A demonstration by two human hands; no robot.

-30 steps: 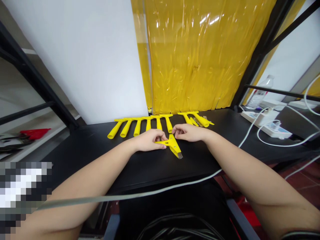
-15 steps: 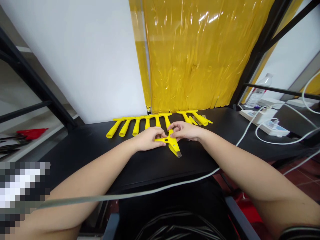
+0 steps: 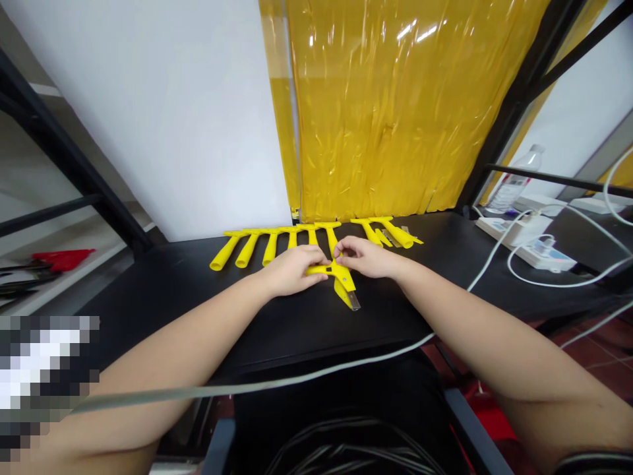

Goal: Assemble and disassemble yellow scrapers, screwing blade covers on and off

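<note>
My left hand (image 3: 295, 269) is closed around the handle of a yellow scraper (image 3: 343, 276), thumb below and fingers above. The scraper's head points toward me, a flap hangs apart from its underside, and a metal blade (image 3: 354, 301) sticks out of the near end. At the far end of the head, my right hand (image 3: 364, 256) has its fingertips pinched against the scraper; the fingers partly hide what they grip. Behind my hands lies a row of several yellow scraper bodies (image 3: 247, 249) with hollow handles facing me.
More yellow pieces and small metal blades (image 3: 401, 232) lie at the back right of the black table (image 3: 395, 316). A white power strip (image 3: 529, 244) and a plastic bottle (image 3: 517, 178) stand farther right. A white cable (image 3: 341, 366) crosses in front of me.
More of the blade shows past the near end of the scraper's head. My right fingers have shifted slightly toward the far end, while my left hand keeps its hold.
</note>
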